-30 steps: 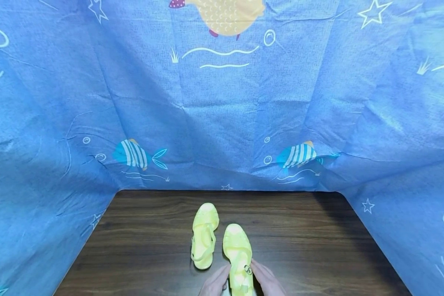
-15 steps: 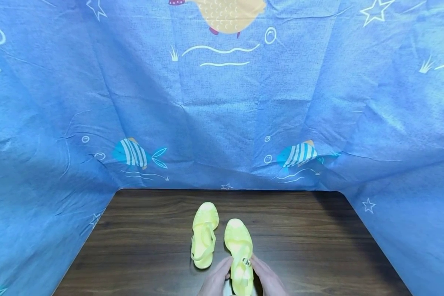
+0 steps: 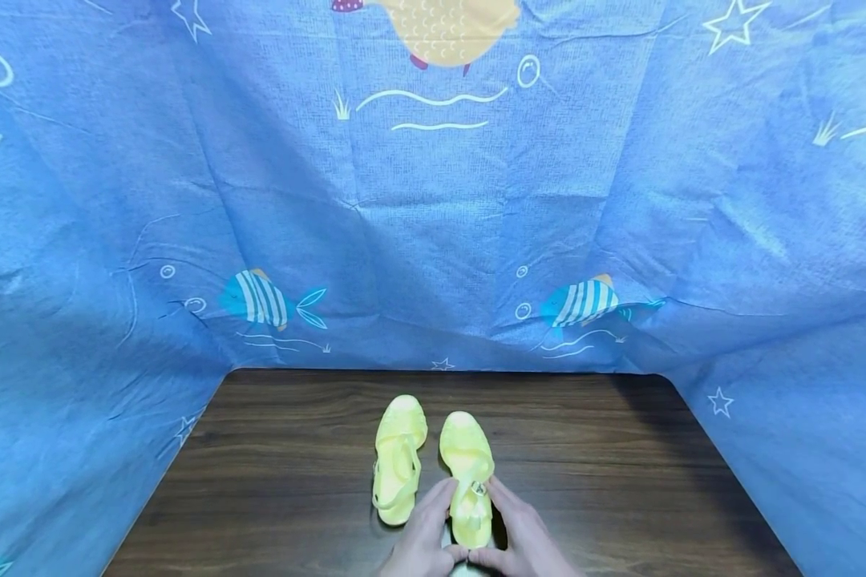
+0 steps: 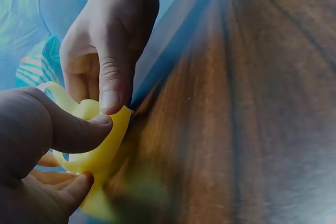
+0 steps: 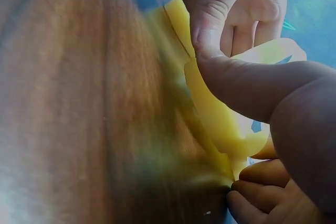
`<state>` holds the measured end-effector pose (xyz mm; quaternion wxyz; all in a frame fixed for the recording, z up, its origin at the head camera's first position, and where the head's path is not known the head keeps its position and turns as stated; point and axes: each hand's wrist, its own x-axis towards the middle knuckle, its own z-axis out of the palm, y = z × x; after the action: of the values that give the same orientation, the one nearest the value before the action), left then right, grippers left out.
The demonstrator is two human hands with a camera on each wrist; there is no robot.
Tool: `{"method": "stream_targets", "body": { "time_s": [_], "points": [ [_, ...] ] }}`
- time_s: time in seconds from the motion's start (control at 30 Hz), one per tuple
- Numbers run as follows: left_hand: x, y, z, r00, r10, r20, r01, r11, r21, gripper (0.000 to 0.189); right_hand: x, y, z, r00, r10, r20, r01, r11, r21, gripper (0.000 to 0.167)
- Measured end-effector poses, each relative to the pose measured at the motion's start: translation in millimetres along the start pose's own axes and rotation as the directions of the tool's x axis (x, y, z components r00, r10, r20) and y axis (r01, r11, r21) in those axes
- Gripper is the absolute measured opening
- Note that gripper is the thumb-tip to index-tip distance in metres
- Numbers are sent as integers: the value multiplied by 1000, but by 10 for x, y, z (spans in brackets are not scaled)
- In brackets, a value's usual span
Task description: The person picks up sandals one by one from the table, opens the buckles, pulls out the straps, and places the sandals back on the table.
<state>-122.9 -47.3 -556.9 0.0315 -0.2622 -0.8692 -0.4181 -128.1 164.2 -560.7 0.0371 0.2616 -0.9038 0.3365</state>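
Note:
Two pale yellow strappy sandals lie on the dark wooden table, toes toward the back. Nearer the right is the sandal (image 3: 465, 449) between my hands, with a small buckle (image 3: 479, 487) on its strap. My left hand (image 3: 427, 529) grips its left side, and my right hand (image 3: 520, 529) grips its right side. Both thumbs meet behind the heel (image 4: 107, 140), as the wrist views also show. The other sandal (image 3: 398, 465) lies just left of my left hand, untouched. My fingers partly hide the gripped sandal's sides.
The brown wood-grain table (image 3: 289, 465) reaches back to a blue cloth (image 3: 433, 240) printed with fish and stars. This cloth hangs behind the table and along both sides. Something pale shows under the hands at the table's front.
Both hands have pushed the right sandal forward, away from me, bringing its toe closer to level with the other sandal's. The thumbs have come into view at the heel. The left sandal stays put.

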Motion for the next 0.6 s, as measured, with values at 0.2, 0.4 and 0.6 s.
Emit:
{"method": "stream_targets", "body": {
  "time_s": [0.2, 0.4, 0.6],
  "points": [
    [77, -9, -10, 999, -37, -9, 37, 999, -10, 89, 83, 41, -19, 1000, -6, 5, 6, 1000, 18, 106],
    [128, 5, -27, 998, -56, -31, 56, 998, -17, 86, 112, 67, -9, 1000, 25, 18, -25, 1000, 3, 106],
    [141, 33, -23, 992, -127, 1, 127, 992, 8, 93, 123, 72, -5, 999, 54, 4, -54, 998, -23, 106]
  ]
}}
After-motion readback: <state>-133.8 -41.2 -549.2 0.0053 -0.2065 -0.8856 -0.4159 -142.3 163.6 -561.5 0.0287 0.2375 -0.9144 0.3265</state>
